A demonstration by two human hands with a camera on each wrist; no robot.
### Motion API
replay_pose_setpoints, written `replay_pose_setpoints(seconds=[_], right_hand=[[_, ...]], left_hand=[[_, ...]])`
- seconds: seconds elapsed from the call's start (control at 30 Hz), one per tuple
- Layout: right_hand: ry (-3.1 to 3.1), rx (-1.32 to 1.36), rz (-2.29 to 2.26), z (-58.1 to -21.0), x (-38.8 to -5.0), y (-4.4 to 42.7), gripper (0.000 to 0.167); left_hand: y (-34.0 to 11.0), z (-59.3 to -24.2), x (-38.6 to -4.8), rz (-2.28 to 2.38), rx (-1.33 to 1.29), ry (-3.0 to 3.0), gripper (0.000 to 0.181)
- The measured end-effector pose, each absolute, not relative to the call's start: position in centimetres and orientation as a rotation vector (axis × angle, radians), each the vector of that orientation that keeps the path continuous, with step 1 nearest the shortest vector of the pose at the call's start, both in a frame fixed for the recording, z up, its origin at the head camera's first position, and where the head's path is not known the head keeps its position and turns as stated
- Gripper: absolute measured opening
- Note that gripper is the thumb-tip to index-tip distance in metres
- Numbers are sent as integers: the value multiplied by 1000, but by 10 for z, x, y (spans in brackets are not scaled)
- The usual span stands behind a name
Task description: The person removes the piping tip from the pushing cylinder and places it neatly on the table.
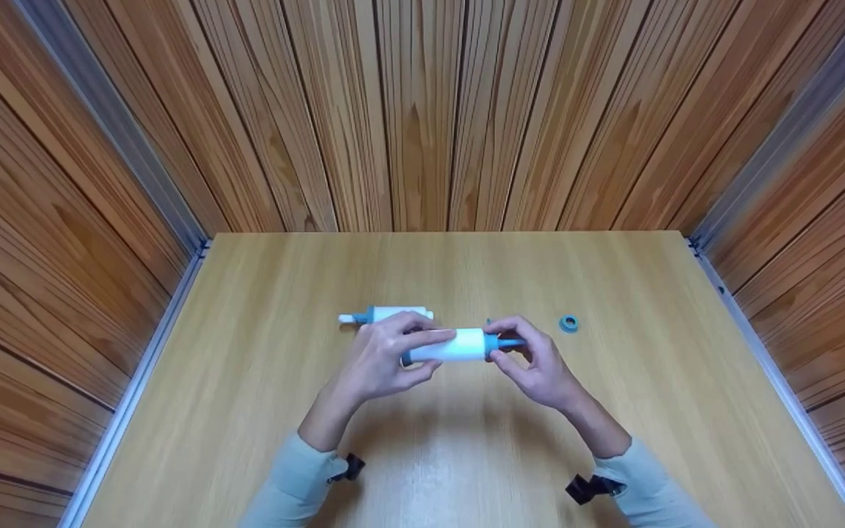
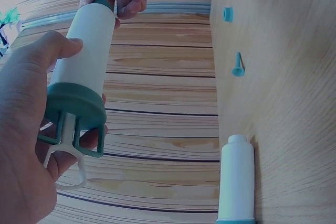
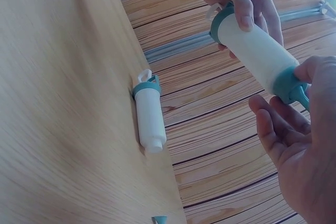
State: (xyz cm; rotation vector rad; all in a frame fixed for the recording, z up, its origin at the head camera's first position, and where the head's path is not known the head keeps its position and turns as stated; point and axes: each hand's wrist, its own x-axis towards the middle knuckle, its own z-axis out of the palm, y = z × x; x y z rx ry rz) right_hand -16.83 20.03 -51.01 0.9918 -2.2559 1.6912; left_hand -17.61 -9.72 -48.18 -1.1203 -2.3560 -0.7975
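A white cylinder (image 1: 459, 345) with teal ends is held level above the table between both hands. My left hand (image 1: 386, 356) grips its left part, thumb and fingers around the body; in the left wrist view a teal collar (image 2: 76, 103) and a white looped handle (image 2: 79, 171) show at that end. My right hand (image 1: 540, 367) pinches the teal cap (image 3: 286, 83) at the other end, from which a thin teal nozzle (image 1: 512, 342) sticks out between the fingers.
Behind my left hand a second white cylinder (image 3: 150, 116) with a teal collar lies on the table (image 1: 246, 411). A teal ring (image 1: 568, 323) lies at the right; a small teal cone-shaped piece (image 2: 238, 66) lies between them. Wooden walls surround the table.
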Motion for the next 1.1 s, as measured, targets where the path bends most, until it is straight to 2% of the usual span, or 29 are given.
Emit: replay_pose_setpoints(seconds=[0.23, 0.47, 1.1], right_hand=[[-2303, 944, 1700, -511, -167, 200, 37], [-2353, 896, 1680, -510, -166, 200, 30], [-2302, 944, 1689, -512, -167, 200, 31]], left_hand=[[-98, -482, -176, -801, -1128, -2359, 46], [-99, -482, -174, -816, -1131, -2358, 46], [-97, -484, -176, -807, -1145, -2290, 48]])
